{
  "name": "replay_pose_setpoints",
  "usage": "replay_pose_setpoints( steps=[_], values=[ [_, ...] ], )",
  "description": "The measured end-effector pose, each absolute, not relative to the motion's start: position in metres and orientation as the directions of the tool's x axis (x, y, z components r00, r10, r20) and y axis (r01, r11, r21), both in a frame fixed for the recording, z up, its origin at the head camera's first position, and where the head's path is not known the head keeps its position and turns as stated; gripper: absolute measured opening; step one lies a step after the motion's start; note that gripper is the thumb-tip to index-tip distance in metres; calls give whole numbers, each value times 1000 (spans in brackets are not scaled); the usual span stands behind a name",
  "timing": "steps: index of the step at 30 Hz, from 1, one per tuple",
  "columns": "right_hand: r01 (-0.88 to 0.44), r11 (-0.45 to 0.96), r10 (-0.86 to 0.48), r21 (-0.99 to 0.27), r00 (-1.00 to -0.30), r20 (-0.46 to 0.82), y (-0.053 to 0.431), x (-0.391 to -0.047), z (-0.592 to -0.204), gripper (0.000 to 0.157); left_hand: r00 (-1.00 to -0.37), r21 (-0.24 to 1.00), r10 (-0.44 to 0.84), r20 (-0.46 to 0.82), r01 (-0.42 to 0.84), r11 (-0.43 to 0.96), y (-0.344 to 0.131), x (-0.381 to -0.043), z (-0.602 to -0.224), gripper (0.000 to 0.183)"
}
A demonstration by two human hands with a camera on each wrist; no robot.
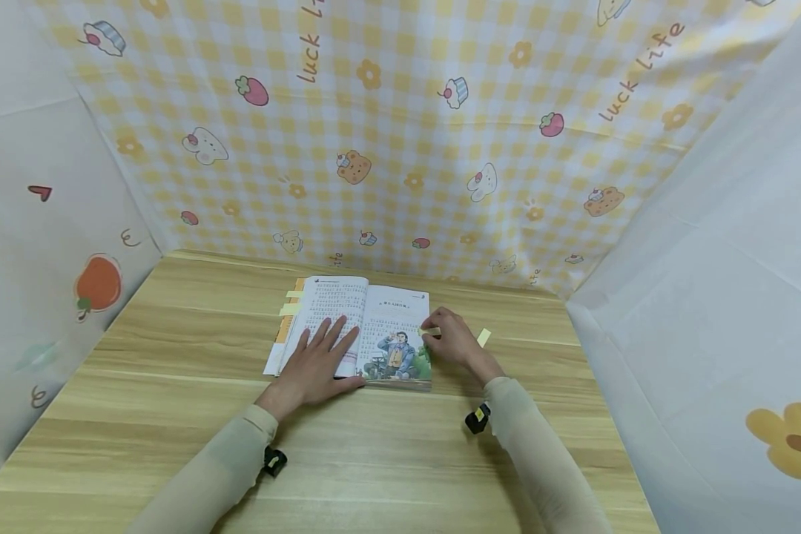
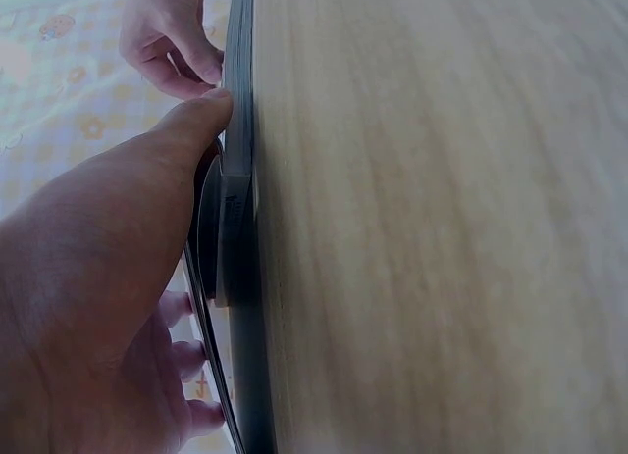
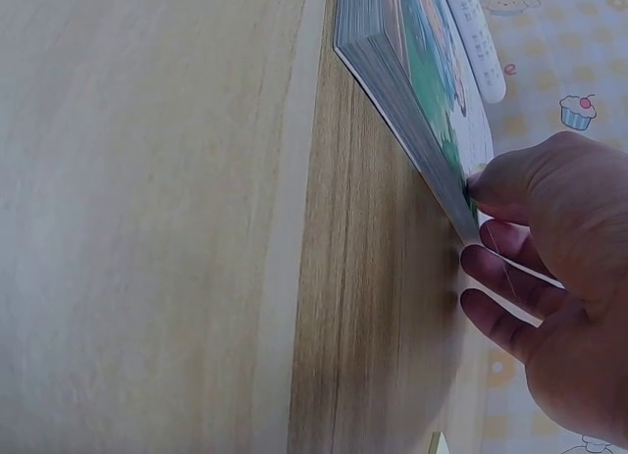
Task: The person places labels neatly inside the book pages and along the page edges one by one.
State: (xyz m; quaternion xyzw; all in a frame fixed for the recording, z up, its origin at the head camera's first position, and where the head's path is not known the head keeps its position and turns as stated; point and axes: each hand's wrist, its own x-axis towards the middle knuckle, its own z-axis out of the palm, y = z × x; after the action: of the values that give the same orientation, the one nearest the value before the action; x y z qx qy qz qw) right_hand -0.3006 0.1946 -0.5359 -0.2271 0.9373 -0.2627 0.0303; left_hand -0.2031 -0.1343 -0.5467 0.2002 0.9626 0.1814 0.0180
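Observation:
An open book [image 1: 394, 300] lies on the table, with printed text on both pages and a colour drawing of a seated figure on the right one. Spread across the left page, my left hand [image 1: 315, 365] presses it down, thumb reaching to the lower edge near the spine. My right hand [image 1: 455, 341] pinches a small pale yellow sticky tab [image 1: 432, 331] at the right page's outer edge. In the right wrist view, the thumb [image 3: 505, 187] touches the page's margin while the other fingers curl beside the page block [image 3: 392, 101]; the tab is hard to make out there.
Yellow tabs [image 1: 290, 309] stick out from the book's left side. Another yellow strip [image 1: 483, 338] is just right of my right hand. The wooden table [image 1: 374, 460] meets a checked cloth [image 1: 400, 200] behind the book, with pale cloth walls at both sides.

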Motion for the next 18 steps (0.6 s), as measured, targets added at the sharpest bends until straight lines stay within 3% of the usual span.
replay_pose_setpoints(
  steps=[18],
  values=[
    [-412, 766, -443, -494, -895, 59, 193, -297, -533, 18, -920, 368, 389, 40, 376, 850, -133, -203, -545, 100]
  ],
)
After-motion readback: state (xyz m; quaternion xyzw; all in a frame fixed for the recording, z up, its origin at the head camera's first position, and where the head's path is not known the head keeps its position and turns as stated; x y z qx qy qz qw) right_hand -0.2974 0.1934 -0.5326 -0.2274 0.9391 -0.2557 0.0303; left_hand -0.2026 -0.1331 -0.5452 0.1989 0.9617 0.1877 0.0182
